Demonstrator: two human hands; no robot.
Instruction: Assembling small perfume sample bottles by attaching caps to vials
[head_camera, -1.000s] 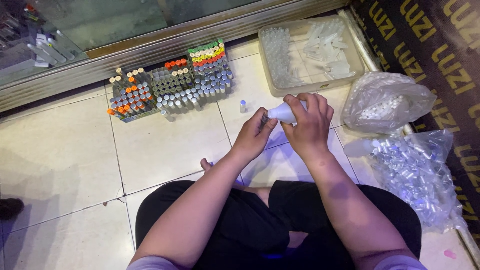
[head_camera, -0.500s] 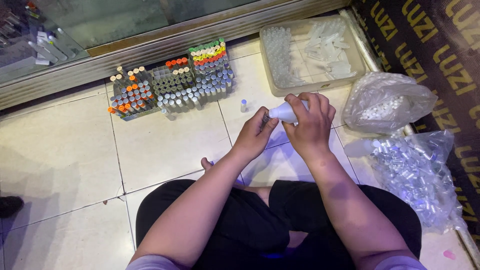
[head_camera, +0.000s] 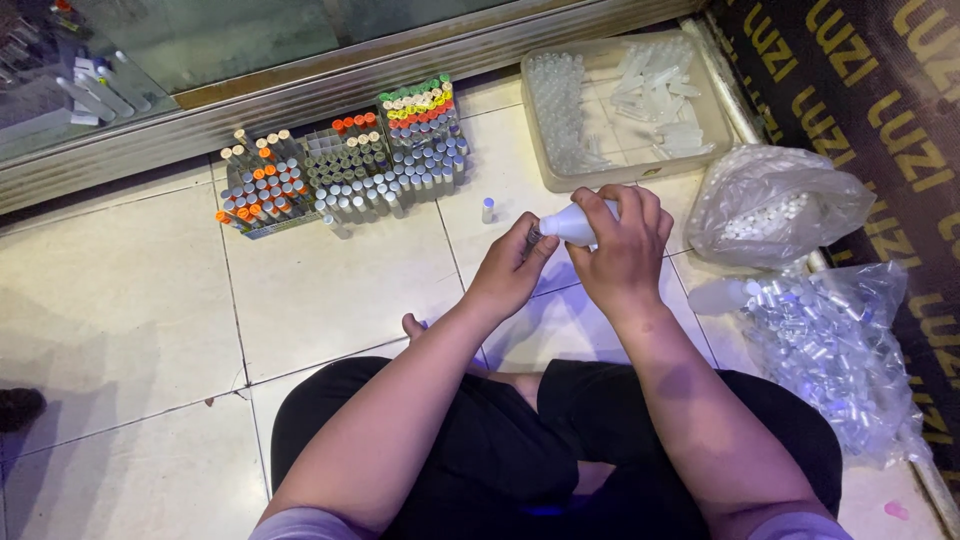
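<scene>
I sit cross-legged on a tiled floor. My right hand (head_camera: 622, 250) grips a white plastic squeeze bottle (head_camera: 570, 224), tipped sideways with its nozzle pointing left. My left hand (head_camera: 510, 272) pinches a small clear vial (head_camera: 533, 236) right at the nozzle tip. One small capped vial (head_camera: 488, 209) stands alone on the tile just beyond my hands. Further back stands a rack of small tubes (head_camera: 345, 165) with orange, green, yellow, red and silver caps.
A shallow clear tray (head_camera: 623, 160) at the back right holds clear vials and small plastic parts. Two clear plastic bags lie to my right, one with white pieces (head_camera: 775, 203), one with small vials (head_camera: 835, 345). A metal sill with glass (head_camera: 300, 90) runs along the back.
</scene>
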